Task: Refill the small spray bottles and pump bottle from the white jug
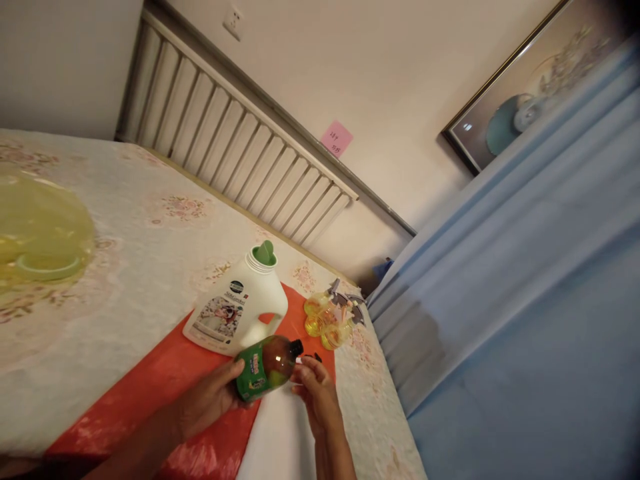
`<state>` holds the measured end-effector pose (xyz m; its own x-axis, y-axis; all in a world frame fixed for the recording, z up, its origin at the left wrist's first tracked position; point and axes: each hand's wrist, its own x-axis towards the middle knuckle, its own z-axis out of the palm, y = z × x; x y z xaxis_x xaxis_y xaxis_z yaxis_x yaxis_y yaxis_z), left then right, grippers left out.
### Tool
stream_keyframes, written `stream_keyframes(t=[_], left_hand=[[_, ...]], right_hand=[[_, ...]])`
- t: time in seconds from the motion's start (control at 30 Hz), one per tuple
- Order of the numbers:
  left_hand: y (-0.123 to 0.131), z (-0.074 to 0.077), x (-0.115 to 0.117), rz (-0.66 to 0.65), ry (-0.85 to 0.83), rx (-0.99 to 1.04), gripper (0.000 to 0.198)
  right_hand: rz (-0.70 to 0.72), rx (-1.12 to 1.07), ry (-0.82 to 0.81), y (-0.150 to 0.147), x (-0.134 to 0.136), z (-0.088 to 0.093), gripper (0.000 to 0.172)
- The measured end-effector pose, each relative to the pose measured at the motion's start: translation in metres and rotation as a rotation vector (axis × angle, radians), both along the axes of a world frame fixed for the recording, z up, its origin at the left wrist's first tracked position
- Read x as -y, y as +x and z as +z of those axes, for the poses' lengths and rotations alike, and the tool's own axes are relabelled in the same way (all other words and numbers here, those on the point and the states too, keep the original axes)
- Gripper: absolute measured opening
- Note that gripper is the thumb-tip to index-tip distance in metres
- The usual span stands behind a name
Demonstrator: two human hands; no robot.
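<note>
My left hand (215, 397) is wrapped round the lower part of a dark bottle with a green label (267, 367). The bottle lies tilted, its black top pointing right. Close beside that top, my right hand (319, 390) has its fingers pinched together. A small white bit (299, 361) shows at the right fingertips; I cannot make out what it is. Just behind the bottle stands a white detergent jug (240, 313) with a handle and a green spout (265, 252) in its uncapped mouth. Under the jug and my hands lies a red plastic sheet (150, 393).
Several clear spray bottles with yellow liquid (330, 323) stand to the right. A translucent yellow rounded container (45, 227) is at the far left. The floral tablecloth (135, 267) reaches a radiator (235, 133) and wall behind. A blue curtain (500, 267) hangs on the right.
</note>
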<state>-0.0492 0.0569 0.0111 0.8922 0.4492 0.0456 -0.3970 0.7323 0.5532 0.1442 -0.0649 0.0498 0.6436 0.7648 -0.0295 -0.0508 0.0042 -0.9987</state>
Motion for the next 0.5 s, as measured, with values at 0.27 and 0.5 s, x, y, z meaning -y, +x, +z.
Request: stream_keyframes(t=[0.27, 0.5], left_hand=[[0.004, -0.013, -0.002, 0.011, 0.243, 0.046, 0.081], [-0.006, -0.008, -0.011, 0.05, 0.609, -0.191, 0.08]], right_hand=[[0.37, 0.025, 0.118, -0.055, 0.0, 0.038, 0.07], [0.381, 0.09, 0.094, -0.053, -0.002, 0.032, 0.068]])
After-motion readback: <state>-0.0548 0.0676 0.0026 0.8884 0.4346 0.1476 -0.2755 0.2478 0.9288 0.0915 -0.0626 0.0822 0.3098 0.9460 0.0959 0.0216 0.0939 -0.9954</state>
